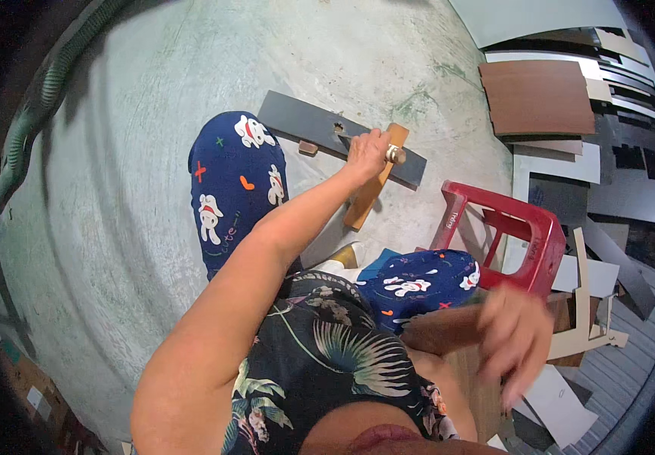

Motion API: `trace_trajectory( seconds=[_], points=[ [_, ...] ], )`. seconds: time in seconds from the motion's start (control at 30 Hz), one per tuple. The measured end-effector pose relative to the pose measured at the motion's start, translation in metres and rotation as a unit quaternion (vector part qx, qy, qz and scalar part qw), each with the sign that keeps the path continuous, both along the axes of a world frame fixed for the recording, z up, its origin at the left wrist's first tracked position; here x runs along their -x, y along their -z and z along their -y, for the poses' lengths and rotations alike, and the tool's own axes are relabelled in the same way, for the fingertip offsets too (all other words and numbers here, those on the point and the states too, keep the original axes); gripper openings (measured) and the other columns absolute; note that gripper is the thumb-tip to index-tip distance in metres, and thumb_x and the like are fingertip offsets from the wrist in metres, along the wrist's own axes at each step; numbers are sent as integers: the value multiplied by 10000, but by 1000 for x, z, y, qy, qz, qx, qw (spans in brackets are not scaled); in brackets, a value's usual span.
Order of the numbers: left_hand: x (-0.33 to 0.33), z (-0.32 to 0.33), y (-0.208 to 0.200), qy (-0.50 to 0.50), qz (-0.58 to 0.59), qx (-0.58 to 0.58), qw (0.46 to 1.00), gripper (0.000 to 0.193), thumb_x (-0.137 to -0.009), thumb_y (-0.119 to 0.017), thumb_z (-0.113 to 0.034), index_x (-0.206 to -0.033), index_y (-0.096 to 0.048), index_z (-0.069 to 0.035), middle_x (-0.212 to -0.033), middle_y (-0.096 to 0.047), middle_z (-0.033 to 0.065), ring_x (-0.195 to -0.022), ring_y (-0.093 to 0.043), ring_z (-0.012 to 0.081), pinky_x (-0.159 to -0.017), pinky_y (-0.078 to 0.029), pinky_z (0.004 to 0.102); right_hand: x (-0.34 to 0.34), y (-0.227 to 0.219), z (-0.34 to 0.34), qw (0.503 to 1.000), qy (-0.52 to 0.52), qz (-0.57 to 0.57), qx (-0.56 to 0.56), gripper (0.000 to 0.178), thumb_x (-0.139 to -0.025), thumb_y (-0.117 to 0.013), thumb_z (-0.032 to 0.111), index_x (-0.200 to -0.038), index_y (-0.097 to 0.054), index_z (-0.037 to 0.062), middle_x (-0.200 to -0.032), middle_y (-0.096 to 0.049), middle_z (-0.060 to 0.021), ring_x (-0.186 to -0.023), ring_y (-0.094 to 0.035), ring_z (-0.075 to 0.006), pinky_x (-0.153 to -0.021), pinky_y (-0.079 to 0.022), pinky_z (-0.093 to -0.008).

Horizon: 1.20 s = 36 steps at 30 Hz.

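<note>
A long dark grey board (pixel 301 115) lies aslant on the floor beyond my knees, with a small ragged hole in it. Across its right part rests a yellowish wooden bar (pixel 365 205), which carries a round metal bolt (pixel 395 154). My left hand (pixel 369 155) is closed on the bar beside the bolt, pressed down over the board; its fingertips are partly hidden. A small brown block (pixel 307 149) sits against the board's near edge. Off to the right, near the stool, my right hand (pixel 517 341) is raised and smeared by motion, so its fingers are unclear.
A red plastic stool (pixel 547 243) stands to the right of my knee. Behind it are piles of offcut panels, including a brown sheet (pixel 536 98). A green ribbed hose (pixel 50 83) runs along the far left. The concrete floor (pixel 168 68) spreads ahead.
</note>
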<state>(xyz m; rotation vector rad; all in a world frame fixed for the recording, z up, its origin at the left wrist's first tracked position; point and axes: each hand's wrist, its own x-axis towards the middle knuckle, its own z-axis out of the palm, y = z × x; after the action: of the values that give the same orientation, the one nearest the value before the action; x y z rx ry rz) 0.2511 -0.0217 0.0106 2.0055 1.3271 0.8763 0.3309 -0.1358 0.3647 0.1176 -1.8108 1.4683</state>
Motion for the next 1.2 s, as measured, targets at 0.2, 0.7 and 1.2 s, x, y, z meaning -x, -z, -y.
trace_trajectory(
  seconds=[0.2,0.7,1.2],
  points=[
    [8,1,2,1,-26,14,1000,281,-727,-697,-64,-960,-540,-76,-924,-580,154,-845,-627,372,-712,-486,498,59,-10,-3,997,-55,20,-59,121,-865,-588,273,-873,-675,188,-684,-628,-14,-536,-534,-93,-443,-280,-254],
    [3,0,1,10,-23,-5,1000,305,-701,-711,-43,-957,-545,-67,-908,-577,150,-811,-639,365,-689,-504,492,47,-49,67,968,22,250,-14,221,-605,-244,-63,-541,-317,135,-498,-369,-3,-382,-352,-108,-351,-235,-314],
    [4,-1,-3,5,2,-29,1000,251,-725,-670,-36,-940,-545,-70,-871,-580,155,-774,-639,364,-663,-503,484,58,-38,53,986,-31,163,-19,225,-694,-322,-63,-554,-375,104,-521,-409,-29,-415,-414,-140,-368,-268,-298]
  ],
)
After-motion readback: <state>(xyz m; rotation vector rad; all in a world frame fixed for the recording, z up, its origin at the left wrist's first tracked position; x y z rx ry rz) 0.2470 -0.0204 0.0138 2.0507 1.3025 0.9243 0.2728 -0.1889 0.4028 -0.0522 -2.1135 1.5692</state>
